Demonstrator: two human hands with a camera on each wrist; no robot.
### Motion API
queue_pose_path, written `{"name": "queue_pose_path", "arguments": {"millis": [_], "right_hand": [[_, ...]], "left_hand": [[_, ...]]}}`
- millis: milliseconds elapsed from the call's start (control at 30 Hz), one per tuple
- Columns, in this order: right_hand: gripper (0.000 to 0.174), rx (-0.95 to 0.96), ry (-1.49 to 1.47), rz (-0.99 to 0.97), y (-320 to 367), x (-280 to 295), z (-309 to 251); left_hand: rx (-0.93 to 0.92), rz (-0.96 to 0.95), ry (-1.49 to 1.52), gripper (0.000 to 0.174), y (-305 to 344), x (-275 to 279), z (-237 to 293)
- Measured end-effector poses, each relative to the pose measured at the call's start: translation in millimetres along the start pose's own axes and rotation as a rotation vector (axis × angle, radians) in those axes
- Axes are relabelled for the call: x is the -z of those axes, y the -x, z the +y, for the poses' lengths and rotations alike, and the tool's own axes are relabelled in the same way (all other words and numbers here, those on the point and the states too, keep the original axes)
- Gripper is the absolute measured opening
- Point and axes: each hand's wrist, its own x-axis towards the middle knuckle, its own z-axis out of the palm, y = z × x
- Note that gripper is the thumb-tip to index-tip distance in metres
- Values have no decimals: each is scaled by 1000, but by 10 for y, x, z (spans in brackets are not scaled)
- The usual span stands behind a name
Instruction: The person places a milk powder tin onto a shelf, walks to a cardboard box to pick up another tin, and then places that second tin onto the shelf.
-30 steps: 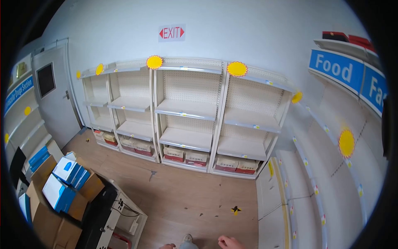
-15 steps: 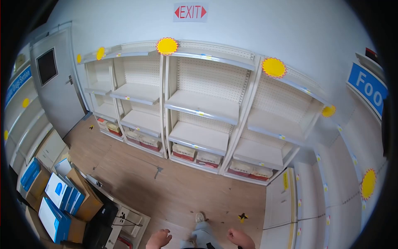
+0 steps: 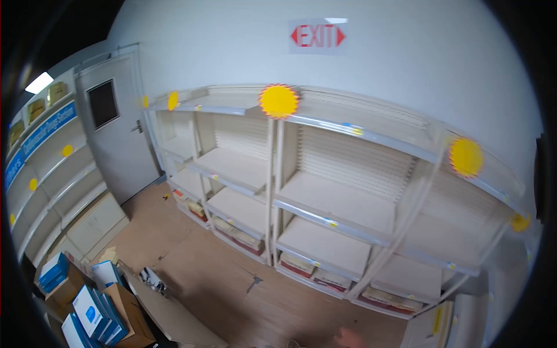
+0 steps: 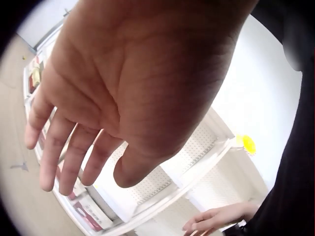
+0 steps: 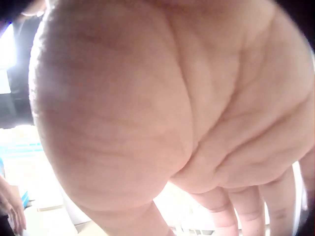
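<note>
The head view has swung toward the door [image 3: 110,124], dropping the left hand [image 4: 123,83] out of it, the right hand [image 3: 349,337] at its lower edge. Both hands' fingers extend loosely, slightly spread. Blue-and-white packages [image 3: 89,312] stand by a cardboard box [image 3: 132,318], well apart from the right hand.

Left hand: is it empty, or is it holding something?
Empty: the left hand shows its bare palm, and the fingers hang apart with nothing between them.

Grey door [image 3: 116,133], red EXIT sign [image 3: 318,36] on wall [image 3: 418,52]
</note>
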Motion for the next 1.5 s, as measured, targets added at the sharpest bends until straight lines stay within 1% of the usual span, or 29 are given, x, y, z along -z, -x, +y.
{"name": "queue_pose_path", "arguments": {"millis": [33, 67, 100, 133, 167, 233, 300, 333, 400, 433, 467, 500, 533, 567, 600, 667, 700, 767, 867, 933, 1000, 1133, 1200, 1267, 1333, 1367, 1400, 1433, 1500], "right_hand": [[38, -10, 125, -53, -192, 154, -176], [37, -14, 264, -105, -366, 251, -298], [37, 23, 292, -134, -556, 293, -388], [37, 36, 249, -189, -766, 325, -492], [37, 46, 208, -245, -975, 345, -608], [39, 131, 284, -321, -1345, 351, -881], [40, 201, 335, -390, -1647, 244, -1133], [42, 211, 325, -402, -1804, 176, -1278], [44, 241, 320, -421, -2126, 3, -1559], [47, 246, 342, -449, -2296, -144, -1635], [50, 251, 366, -472, -2425, -207, -1788], [50, 270, 384, -478, -2561, -231, -1950], [53, 339, 302, -509, -2689, -211, -2179], [56, 406, 219, -543, -2811, -199, -2378], [56, 424, 234, -550, -2961, -207, -2543], [47, 506, 221, -532, -3345, -262, -2845], [47, 526, 234, -539, -3518, -317, -2979], [54, 519, 382, -471, -3760, -429, -3161], [55, 534, 405, -540, -4067, -587, -3381], [56, 562, 364, -602, -4260, -678, -3542], [58, 569, 366, -693, -4494, -798, -3641], [58, 574, 477, -713, -5060, -1015, -3892], [57, 544, 452, -720, -5384, -1086, -4148], [55, 543, 463, -719, -5719, -1129, -4422], [52, 548, 381, -732, -6161, -1154, -4715], [49, 552, 421, -703, -6352, -1149, -4886], [49, 569, 432, -713, -6550, -1120, -5056], [49, 586, 434, -669, -6723, -1091, -5202], [46, 593, 393, -610, -7020, -1037, -5504]], "left_hand": [[21, 44, -71, 30, -86, -80, -244], [44, 88, -131, 30, -142, -82, -344], [72, 122, -91, 31, -218, -76, -447], [130, 108, -57, 32, -334, -12, -481], [128, 167, -73, 33, -410, 71, -473], [166, 245, -66, 34, -585, 110, -601], [93, 216, -209, 35, -792, 140, -863], [118, 232, -202, 35, -847, 227, -944], [99, 318, 29, 34, -962, 660, -893], [234, 312, 51, 32, -983, 887, -875], [250, 327, 64, 32, -1007, 1091, -936], [342, 326, 21, 31, -1053, 1282, -1014], [433, 323, -19, 31, -1095, 1439, -1090], [458, 387, -17, 29, -1107, 1562, -1181], [471, 402, -3, 29, -1129, 1636, -1304], [503, 490, -10, 29, -1210, 1807, -1543], [520, 493, -2, 28, -1251, 1900, -1625], [545, 484, 26, 29, -1269, 2109, -1672], [576, 462, 60, 29, -1314, 2288, -1765], [589, 461, 82, 29, -1408, 2427, -1845], [577, 418, 155, 29, -1510, 2595, -1874], [590, 398, 131, 28, -1847, 2917, -2086], [534, 504, 86, 27, -2035, 3216, -2131], [538, 511, 51, 25, -2267, 3519, -2241], [535, 542, 17, 24, -2573, 3841, -2379], [554, 544, -27, 23, -2728, 3988, -2470], [576, 539, -66, 22, -2860, 4123, -2548], [596, 541, -53, 22, -2994, 4249, -2640], [523, 639, -84, 19, -3252, 4638, -2741]]}}
